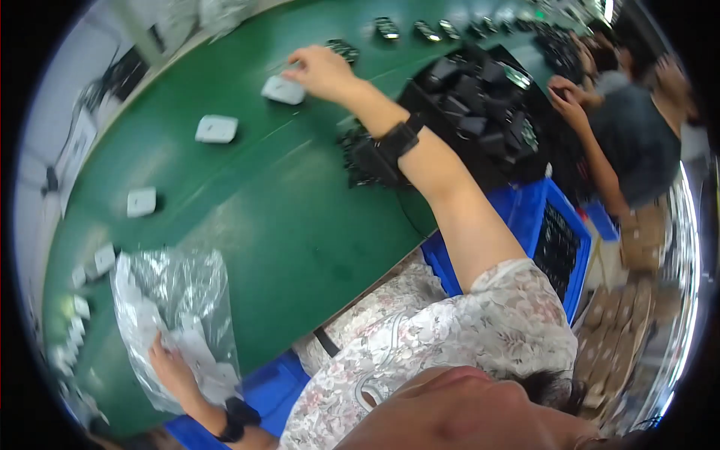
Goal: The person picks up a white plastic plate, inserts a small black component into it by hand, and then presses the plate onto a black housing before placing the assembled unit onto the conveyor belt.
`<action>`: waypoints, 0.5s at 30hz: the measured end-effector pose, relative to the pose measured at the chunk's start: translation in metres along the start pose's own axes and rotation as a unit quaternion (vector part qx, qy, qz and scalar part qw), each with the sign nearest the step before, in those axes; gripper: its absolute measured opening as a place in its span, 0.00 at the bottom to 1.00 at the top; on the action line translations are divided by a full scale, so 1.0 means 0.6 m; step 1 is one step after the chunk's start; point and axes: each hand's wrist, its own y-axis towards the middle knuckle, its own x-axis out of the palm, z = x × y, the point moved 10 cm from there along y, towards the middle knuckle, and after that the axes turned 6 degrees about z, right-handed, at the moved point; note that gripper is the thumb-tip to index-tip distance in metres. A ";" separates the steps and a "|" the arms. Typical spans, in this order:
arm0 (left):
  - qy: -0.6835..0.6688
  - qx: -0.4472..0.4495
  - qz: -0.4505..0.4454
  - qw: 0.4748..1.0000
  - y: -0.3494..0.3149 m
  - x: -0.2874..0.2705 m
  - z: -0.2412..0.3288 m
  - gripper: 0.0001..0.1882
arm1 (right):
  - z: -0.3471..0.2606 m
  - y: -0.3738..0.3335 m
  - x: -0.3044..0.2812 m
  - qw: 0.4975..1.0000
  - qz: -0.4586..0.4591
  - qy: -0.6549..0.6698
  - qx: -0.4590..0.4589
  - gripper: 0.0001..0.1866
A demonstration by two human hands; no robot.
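My right hand (321,71) reaches far across the green belt (300,217) and its fingertips grip the edge of a white rectangular block (283,90) lying there. That wrist wears a black strap (390,146). My left hand (171,366) is at the near edge of the belt. It presses down on a crumpled clear plastic bag (176,300) with white blocks inside, fingers curled into the plastic. A black watch sits on that wrist.
More white blocks lie on the belt (217,129) (141,202), with several at its left rim (101,259). A heap of black parts (472,97) sits at the right. Blue crates (559,240) stand below. Another person (630,142) works at the far right.
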 end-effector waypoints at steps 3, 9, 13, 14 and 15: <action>-0.001 0.000 -0.018 1.000 0.005 -0.013 0.025 0.24 | -0.068 -0.092 -0.098 0.981 0.010 -0.156 -0.114 0.18; -0.094 -0.087 0.126 0.984 0.011 -0.101 0.075 0.13 | 0.004 -0.248 -0.108 0.976 -0.120 -0.181 -0.009 0.16; -0.325 0.021 0.170 0.930 0.015 -0.133 0.231 0.19 | -0.003 -0.261 -0.114 0.990 -0.047 -0.126 -0.032 0.12; -0.369 0.074 0.157 0.913 0.034 -0.116 0.270 0.19 | 0.008 -0.263 -0.123 0.991 -0.035 -0.127 -0.024 0.10; -0.404 0.111 0.150 0.895 0.035 -0.099 0.292 0.19 | 0.005 -0.261 -0.122 0.991 -0.035 -0.125 -0.025 0.10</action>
